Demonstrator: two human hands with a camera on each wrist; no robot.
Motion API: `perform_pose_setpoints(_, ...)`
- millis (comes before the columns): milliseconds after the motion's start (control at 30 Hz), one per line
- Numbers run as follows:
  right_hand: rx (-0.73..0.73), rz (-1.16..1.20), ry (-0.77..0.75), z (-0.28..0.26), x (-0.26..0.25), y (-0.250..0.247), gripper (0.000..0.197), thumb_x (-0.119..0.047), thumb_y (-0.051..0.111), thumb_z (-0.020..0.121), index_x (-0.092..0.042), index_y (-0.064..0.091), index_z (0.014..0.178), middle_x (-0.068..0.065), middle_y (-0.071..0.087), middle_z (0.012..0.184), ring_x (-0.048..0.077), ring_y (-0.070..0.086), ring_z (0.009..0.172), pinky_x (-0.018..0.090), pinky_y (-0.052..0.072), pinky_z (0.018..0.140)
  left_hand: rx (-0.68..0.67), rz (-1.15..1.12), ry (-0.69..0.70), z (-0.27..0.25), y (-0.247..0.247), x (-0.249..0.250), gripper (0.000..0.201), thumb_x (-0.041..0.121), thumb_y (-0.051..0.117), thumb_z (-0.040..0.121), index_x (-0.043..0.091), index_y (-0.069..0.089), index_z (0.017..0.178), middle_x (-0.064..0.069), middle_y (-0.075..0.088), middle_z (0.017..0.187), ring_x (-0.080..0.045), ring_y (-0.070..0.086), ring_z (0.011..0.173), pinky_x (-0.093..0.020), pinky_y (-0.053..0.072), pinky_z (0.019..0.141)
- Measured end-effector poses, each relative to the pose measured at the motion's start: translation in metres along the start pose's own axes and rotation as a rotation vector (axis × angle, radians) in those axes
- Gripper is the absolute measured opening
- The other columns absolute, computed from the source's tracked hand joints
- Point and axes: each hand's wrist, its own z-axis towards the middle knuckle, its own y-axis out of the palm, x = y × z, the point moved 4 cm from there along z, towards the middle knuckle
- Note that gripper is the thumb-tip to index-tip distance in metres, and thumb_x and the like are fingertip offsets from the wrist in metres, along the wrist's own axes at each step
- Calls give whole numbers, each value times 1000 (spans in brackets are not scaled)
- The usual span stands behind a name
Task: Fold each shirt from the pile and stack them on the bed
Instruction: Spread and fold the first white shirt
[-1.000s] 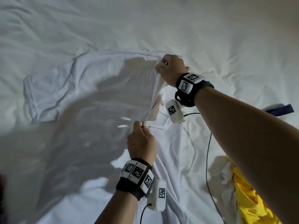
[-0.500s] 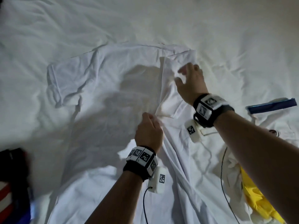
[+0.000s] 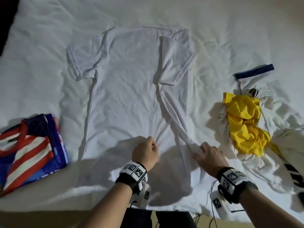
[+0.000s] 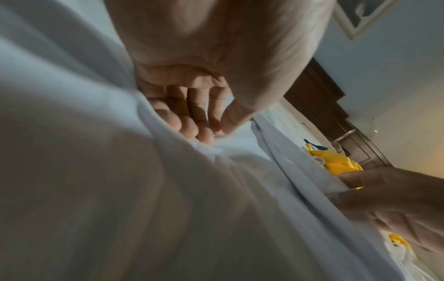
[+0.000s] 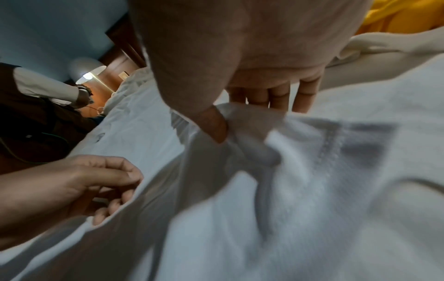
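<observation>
Looking down from the head camera, you've got the white shirt [image 3: 125,89] spread flat on the bed [image 3: 41,38], collar end far from you, hem end near your hands. Its right side is already folded in, with the right sleeve [image 3: 175,63] lying on top of the body and a bunched ridge of cloth running from there down to your right hand [image 3: 209,157].

That right hand is pinching the ridge near the hem: in the right wrist view the thumb presses a bundle of fabric against the fingers [image 5: 278,98], which sit close together behind it. Your left hand [image 3: 145,153] is just beside it, on the middle of the shirt near the hem. Its fingers [image 4: 190,125] are curled in, tips touching the cloth, thumb tip meeting the forefinger, but I can't tell whether any fabric is actually caught between them.

Off to your left, a folded red, white and blue striped shirt [image 3: 28,153] sits near the bed's edge. On the right is the pile [image 3: 256,129], a crumpled yellow shirt [image 3: 243,122] on top of white stuff, plus something with a blue trim [image 3: 253,72] further back.
</observation>
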Motion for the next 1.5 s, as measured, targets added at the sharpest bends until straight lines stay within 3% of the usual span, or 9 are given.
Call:
perform_pose_setpoints(167, 108, 104, -75, -41, -27, 0, 19, -33, 63, 91, -21, 49, 87, 7, 62, 72, 35, 58, 71, 36, 37, 61, 7, -134, -40, -20, 5, -17, 16, 24, 54, 100, 14, 64, 93, -13, 72, 93, -37, 64, 91, -36, 45, 73)
perform_pose_setpoints(300, 102, -35, -213, -70, -74, 12, 21, -32, 62, 93, -19, 55, 107, 15, 67, 87, 39, 64, 83, 37, 43, 64, -11, -351, -136, -22, 9, -31, 35, 26, 50, 102, 12, 62, 72, -14, 73, 79, -35, 66, 77, -39, 49, 68)
perform_pose_setpoints(467, -62, -11, -282, -88, -117, 60, 30, -44, 51, 99, -19, 58, 115, 12, 69, 99, 34, 66, 89, 39, 53, 73, -71, -757, -364, -23, 19, -46, 38, 29, 49, 102, 3, 71, 83, -18, 70, 68, -28, 65, 51, -31, 51, 47)
perform_pose_setpoints(667, 270, 92, -10, -64, -73, 69, 32, -38, 37, 100, -18, 49, 122, 4, 49, 121, 28, 51, 112, 45, 49, 84, -45, -350, -172, -34, 13, -25, 53, 44, 44, 103, 6, 59, 69, -18, 67, 78, -35, 62, 81, -39, 43, 74)
perform_pose_setpoints(833, 358, 220, 211, -49, -61, 74, 38, -43, 36, 102, -15, 36, 127, 13, 56, 127, 39, 59, 109, 45, 41, 78, 13, -208, -179, -42, 34, -12, 34, 32, 39, 106, 4, 57, 113, -26, 68, 113, -44, 61, 108, -42, 46, 88)
perform_pose_setpoints(1067, 372, 129, 63, -48, -51, 89, 37, -48, 32, 106, -17, 33, 125, 17, 62, 116, 45, 67, 83, 41, 38, 65, 167, -69, -77, -52, 48, -7, 26, 28, 32, 110, 8, 48, 114, -18, 71, 106, -41, 67, 99, -44, 49, 76)
perform_pose_setpoints(1300, 306, 5, 71, -52, -34, 79, 35, -43, 35, 105, -19, 29, 131, 15, 57, 115, 44, 67, 81, 41, 37, 64, 48, 333, -12, -50, 42, -6, 33, 23, 37, 106, 6, 36, 134, -15, 71, 102, -38, 71, 95, -38, 42, 65)
perform_pose_setpoints(1433, 411, 58, 70, -42, -39, 50, 52, -33, 43, 97, -14, 29, 144, 16, 45, 130, 43, 57, 103, 49, 47, 73, 169, 527, 35, -39, 7, 14, 49, 25, 50, 97, 7, 38, 141, -20, 48, 138, -39, 48, 128, -50, 46, 94)
perform_pose_setpoints(1500, 438, -40, -78, -21, -56, 38, 61, -28, 42, 97, -11, 25, 153, 17, 32, 155, 41, 39, 135, 55, 44, 99, 166, 565, 254, -20, 9, 35, 65, 19, 46, 98, 8, 23, 158, -23, 19, 163, -42, 20, 150, -58, 28, 116)
